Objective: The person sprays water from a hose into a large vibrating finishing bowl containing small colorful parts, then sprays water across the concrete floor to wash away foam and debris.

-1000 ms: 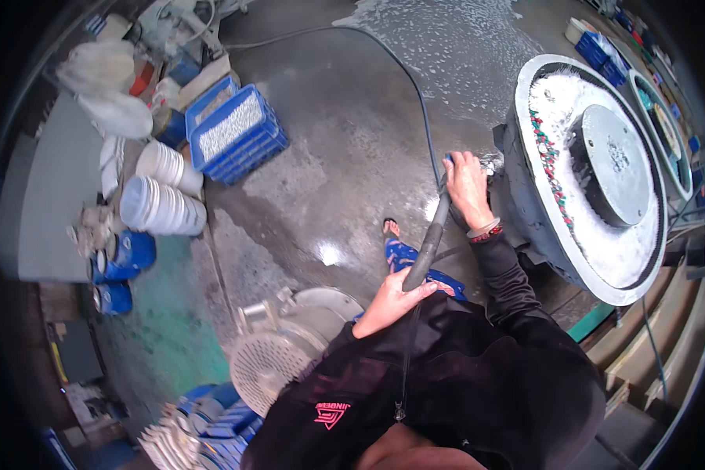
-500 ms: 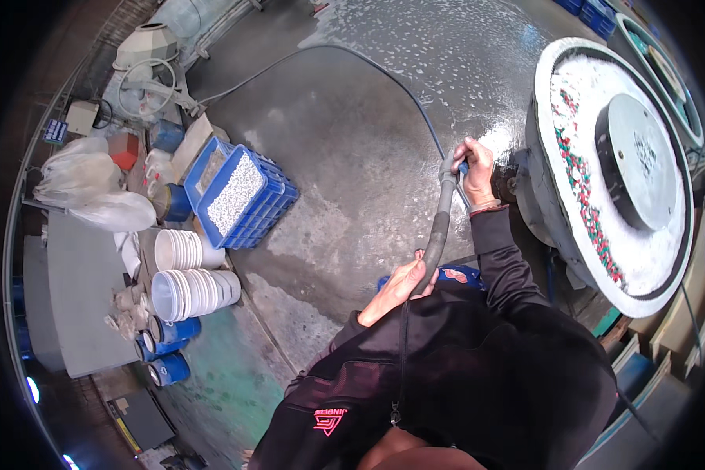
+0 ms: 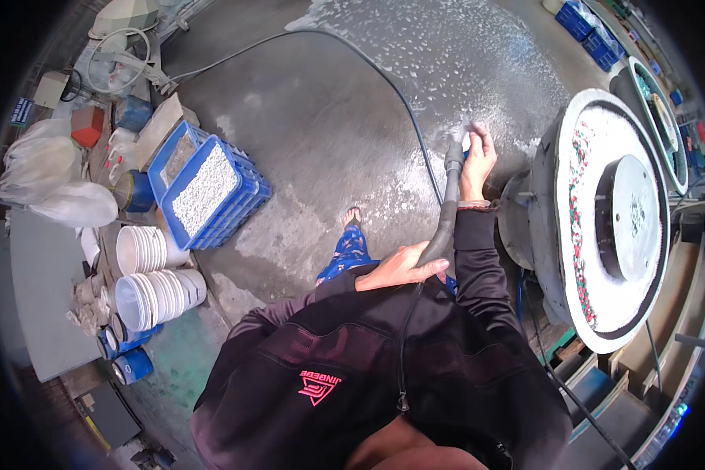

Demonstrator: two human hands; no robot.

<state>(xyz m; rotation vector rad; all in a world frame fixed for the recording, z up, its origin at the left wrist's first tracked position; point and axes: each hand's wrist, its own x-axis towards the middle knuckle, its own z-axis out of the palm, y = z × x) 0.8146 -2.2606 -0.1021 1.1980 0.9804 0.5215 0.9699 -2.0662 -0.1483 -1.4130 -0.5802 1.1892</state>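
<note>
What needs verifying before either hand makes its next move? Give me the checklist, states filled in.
1. Left hand closed around the thick grey tube: ok.
2. Right hand secure at the tube's far end: cannot tell; it is beside that end, but its grip is unclear.
3. Floor dry: not ok; it looks wet, with white froth toward the top of the view.
4. Thin dark hose clear of the visible foot: ok; they are apart.
5. That foot covered: not ok; toes are bare.
6. Round tub at a standstill: cannot tell from a still picture.
</note>
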